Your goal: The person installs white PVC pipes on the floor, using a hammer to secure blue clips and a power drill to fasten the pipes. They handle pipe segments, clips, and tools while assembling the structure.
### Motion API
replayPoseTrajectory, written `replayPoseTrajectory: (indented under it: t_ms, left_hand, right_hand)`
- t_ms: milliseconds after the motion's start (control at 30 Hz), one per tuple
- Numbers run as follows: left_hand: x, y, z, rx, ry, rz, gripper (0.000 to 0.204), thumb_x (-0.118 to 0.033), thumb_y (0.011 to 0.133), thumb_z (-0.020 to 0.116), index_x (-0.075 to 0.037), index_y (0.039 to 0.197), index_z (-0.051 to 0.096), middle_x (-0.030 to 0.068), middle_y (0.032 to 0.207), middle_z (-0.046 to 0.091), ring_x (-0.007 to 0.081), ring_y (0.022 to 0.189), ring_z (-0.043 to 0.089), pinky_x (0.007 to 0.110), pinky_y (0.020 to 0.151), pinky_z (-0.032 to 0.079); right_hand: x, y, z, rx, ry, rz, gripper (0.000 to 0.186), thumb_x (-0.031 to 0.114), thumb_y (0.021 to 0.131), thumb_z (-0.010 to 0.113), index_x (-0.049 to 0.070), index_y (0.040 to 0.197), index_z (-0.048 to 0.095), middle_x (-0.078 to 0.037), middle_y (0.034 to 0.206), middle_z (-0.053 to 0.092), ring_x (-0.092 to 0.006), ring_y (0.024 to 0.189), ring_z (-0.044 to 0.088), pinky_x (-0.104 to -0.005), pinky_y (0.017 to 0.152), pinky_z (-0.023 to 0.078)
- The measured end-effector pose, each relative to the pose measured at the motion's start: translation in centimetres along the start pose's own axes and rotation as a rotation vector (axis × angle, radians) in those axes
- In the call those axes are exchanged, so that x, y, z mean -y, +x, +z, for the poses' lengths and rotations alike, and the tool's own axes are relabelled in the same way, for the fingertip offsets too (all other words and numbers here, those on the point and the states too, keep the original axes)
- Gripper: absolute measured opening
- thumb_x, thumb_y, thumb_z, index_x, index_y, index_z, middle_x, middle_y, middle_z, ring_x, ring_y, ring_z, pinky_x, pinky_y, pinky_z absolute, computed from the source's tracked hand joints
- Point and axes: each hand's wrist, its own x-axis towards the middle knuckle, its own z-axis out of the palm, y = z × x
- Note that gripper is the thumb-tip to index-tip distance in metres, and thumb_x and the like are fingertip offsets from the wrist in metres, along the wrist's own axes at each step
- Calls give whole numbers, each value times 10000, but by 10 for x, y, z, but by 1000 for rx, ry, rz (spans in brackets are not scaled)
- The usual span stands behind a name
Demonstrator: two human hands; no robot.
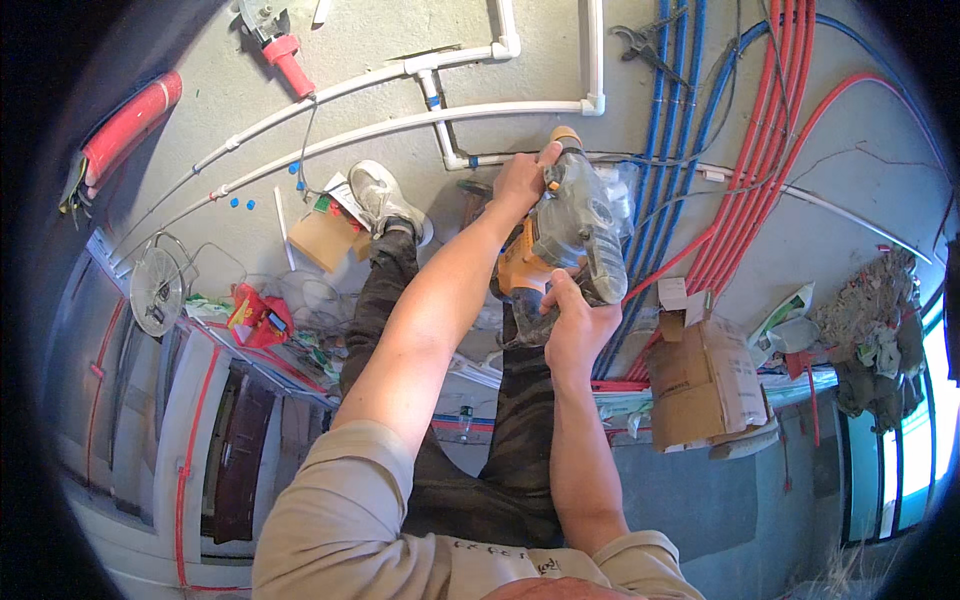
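Both my hands are on a dusty orange and grey rotary hammer drill (565,235), held up in front of my legs with its nose toward the top of the view. My left hand (522,182) grips it near the front, beside the tan round nose. At the rear end, my right hand (580,325) is closed on it, thumb on top; some of its fingers are hidden. No drill bit can be made out. Behind the tool, white pipe and blue conduits (645,210) run along the concrete floor.
White pipes (400,125) cross the floor, and red conduits (750,190) curve at the right. An angle grinder (280,50) with a red handle lies at the far left. Cardboard boxes (700,385) stand at the right. A metal-framed fan (158,290) and red bundle (130,130) are at the left.
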Motion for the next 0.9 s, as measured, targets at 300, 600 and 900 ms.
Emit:
replayPoseTrajectory:
  t_ms: [300,600,900]
  left_hand:
    - [8,13,4,-1,1,-54,905,-814,931,412,4,1045,783,284,1069,738,481,1060,684,538,943,491]
    - [22,29,7,-25,-67,57,1022,-888,889,447,84,915,761,270,792,704,360,783,664,498,793,481]
    - [10,29,2,12,21,30,965,-761,1021,274,80,995,746,399,1043,672,557,1114,621,575,968,457]
  right_hand:
    - [0,7,5,-14,7,33,226,-29,903,729,-21,1091,605,-56,827,625,-128,581,583,-286,516,472]
    - [10,11,15,-2,7,95,205,31,900,785,11,995,604,-30,787,636,-97,573,575,-260,522,478]
    - [20,25,26,20,-54,64,167,-7,912,734,-8,1027,613,-21,728,589,-104,508,523,-278,473,421]
